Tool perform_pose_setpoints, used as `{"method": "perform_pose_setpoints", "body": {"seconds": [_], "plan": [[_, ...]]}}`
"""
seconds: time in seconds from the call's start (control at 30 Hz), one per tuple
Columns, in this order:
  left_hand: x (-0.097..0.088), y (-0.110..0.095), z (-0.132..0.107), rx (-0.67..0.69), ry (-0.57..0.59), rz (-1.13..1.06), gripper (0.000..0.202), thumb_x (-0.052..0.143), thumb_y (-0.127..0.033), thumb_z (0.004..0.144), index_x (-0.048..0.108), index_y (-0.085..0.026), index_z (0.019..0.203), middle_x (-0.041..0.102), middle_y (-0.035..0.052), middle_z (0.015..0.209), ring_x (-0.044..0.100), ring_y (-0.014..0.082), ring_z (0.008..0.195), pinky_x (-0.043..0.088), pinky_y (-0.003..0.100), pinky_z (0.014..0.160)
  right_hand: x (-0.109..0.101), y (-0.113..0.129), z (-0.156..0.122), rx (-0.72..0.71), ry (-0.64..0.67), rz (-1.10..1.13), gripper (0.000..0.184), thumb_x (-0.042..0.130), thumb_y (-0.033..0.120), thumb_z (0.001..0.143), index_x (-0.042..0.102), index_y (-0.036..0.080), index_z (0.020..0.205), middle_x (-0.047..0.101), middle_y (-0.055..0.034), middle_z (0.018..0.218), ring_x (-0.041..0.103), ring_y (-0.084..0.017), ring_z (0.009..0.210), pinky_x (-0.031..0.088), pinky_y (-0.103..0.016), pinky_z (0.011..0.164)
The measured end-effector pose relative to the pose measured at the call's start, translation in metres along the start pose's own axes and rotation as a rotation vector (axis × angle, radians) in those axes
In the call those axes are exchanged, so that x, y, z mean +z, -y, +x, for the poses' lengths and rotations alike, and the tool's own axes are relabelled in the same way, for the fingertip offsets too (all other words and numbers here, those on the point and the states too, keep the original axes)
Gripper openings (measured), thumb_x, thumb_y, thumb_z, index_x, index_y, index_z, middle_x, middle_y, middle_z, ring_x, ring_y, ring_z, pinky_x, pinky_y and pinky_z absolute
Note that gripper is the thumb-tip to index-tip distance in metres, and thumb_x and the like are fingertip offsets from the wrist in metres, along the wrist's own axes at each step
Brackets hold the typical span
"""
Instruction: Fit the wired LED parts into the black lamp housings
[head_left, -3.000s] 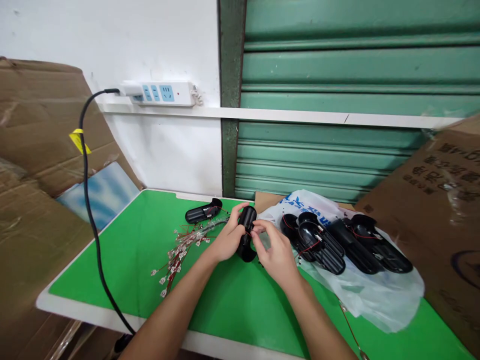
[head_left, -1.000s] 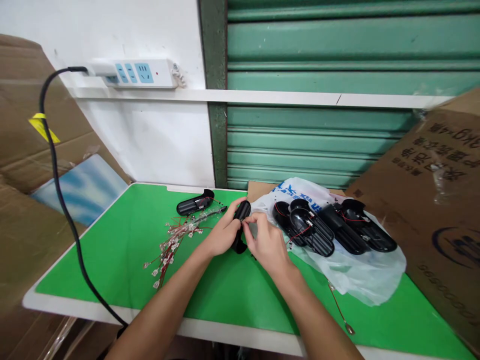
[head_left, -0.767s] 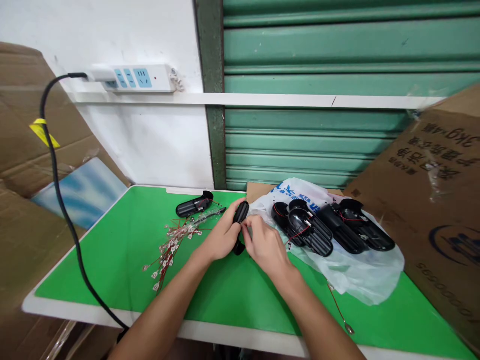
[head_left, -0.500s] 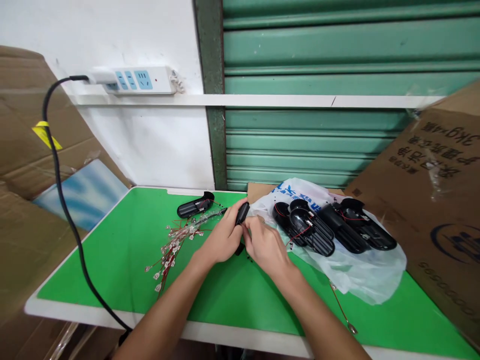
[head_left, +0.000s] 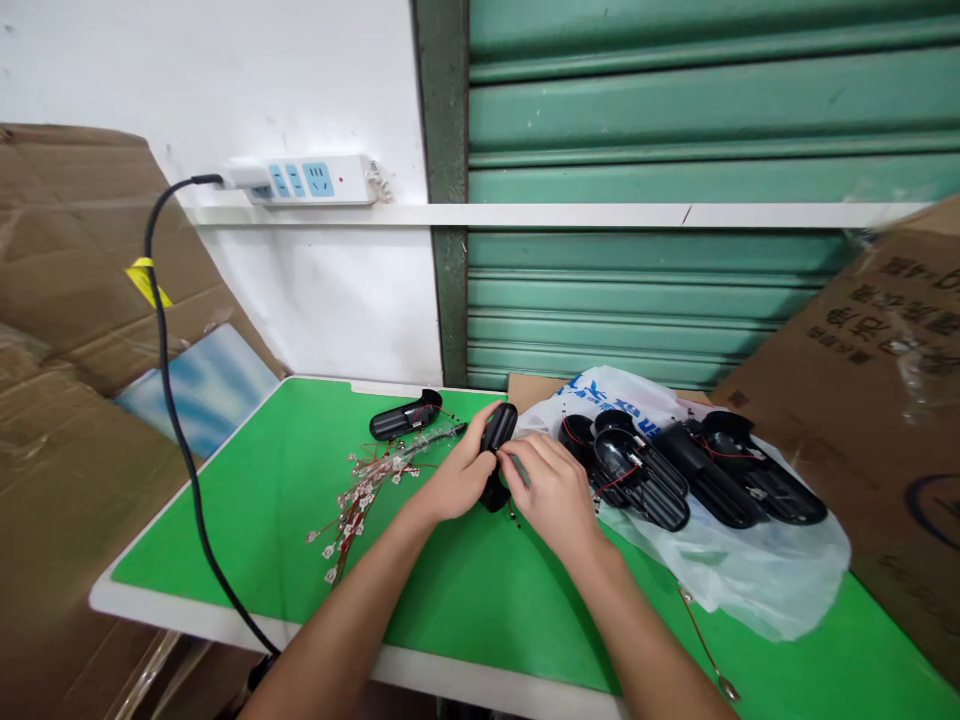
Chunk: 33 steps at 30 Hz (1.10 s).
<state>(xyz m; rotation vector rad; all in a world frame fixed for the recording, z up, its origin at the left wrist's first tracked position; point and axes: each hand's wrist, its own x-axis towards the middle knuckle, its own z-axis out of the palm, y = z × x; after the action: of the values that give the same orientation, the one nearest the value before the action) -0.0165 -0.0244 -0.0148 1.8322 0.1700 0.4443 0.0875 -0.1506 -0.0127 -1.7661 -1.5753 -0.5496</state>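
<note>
Gripping black housing [head_left: 497,440] upright in left hand [head_left: 459,478] over green desk [head_left: 247,500]; right hand [head_left: 553,494] pinching closed at housing's side, beside wire bundle [head_left: 367,485].

green table [head_left: 315,500], black casing [head_left: 496,432]

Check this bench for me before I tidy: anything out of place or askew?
One thin red wire trails off the plastic bag toward the table edge. The wired parts lie tangled left of the left hand.

head-worn view, forward-down, near green table [head_left: 247,500]
</note>
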Motion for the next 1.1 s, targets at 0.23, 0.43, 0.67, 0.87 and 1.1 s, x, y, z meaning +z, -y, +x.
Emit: {"method": "perform_pose_setpoints", "body": {"seconds": [0.23,0.43,0.67,0.87,1.1], "plan": [[0.007,0.003,-0.003,0.093,0.014,0.165,0.068,0.034,-0.019,0.092,0.022,-0.002,0.157,0.023,0.0176,0.165,0.022,0.0221,0.154,0.012,0.038,0.129,-0.001,-0.002,-0.002,-0.06,0.063,-0.026,0.016,0.049,0.01,0.098,0.061,0.014,0.088,0.062,-0.0071,0.081,0.057,-0.022,0.077,0.046,-0.035,0.071],[-0.002,-0.007,-0.001,-0.02,0.006,-0.097,0.075,0.04,-0.018,0.084,0.026,-0.008,0.157,0.026,0.0122,0.165,0.028,0.0249,0.151,0.023,0.039,0.126,-0.004,-0.002,0.003,0.161,-0.097,0.332,0.007,0.062,0.019,0.094,0.064,0.019,0.101,0.063,-0.0059,0.096,0.061,-0.018,0.088,0.052,-0.032,0.079],[-0.013,-0.009,-0.002,-0.034,0.124,-0.286,0.077,0.046,-0.018,0.084,0.027,-0.013,0.158,0.028,0.0082,0.165,0.031,0.0241,0.15,0.028,0.036,0.123,-0.002,-0.004,0.001,0.484,0.012,0.745,0.063,0.057,0.023,0.091,0.038,0.025,0.151,0.052,-0.0143,0.144,0.064,-0.023,0.117,0.06,-0.033,0.082],[-0.011,-0.009,-0.006,0.042,0.145,-0.1,0.062,0.041,-0.028,0.101,0.024,-0.013,0.159,0.025,0.0112,0.166,0.026,0.0206,0.152,0.018,0.034,0.127,-0.005,-0.004,0.001,0.511,0.045,0.786,0.063,0.059,0.02,0.087,0.041,0.022,0.147,0.058,-0.015,0.137,0.068,-0.022,0.108,0.061,-0.029,0.076],[-0.008,-0.008,-0.007,0.075,0.124,-0.028,0.054,0.037,-0.027,0.104,0.028,-0.011,0.155,0.033,0.015,0.16,0.034,0.0222,0.147,0.026,0.037,0.124,-0.002,-0.004,0.0,0.513,0.03,0.815,0.061,0.066,0.025,0.085,0.042,0.022,0.141,0.059,-0.015,0.134,0.069,-0.021,0.105,0.061,-0.03,0.076]]}}
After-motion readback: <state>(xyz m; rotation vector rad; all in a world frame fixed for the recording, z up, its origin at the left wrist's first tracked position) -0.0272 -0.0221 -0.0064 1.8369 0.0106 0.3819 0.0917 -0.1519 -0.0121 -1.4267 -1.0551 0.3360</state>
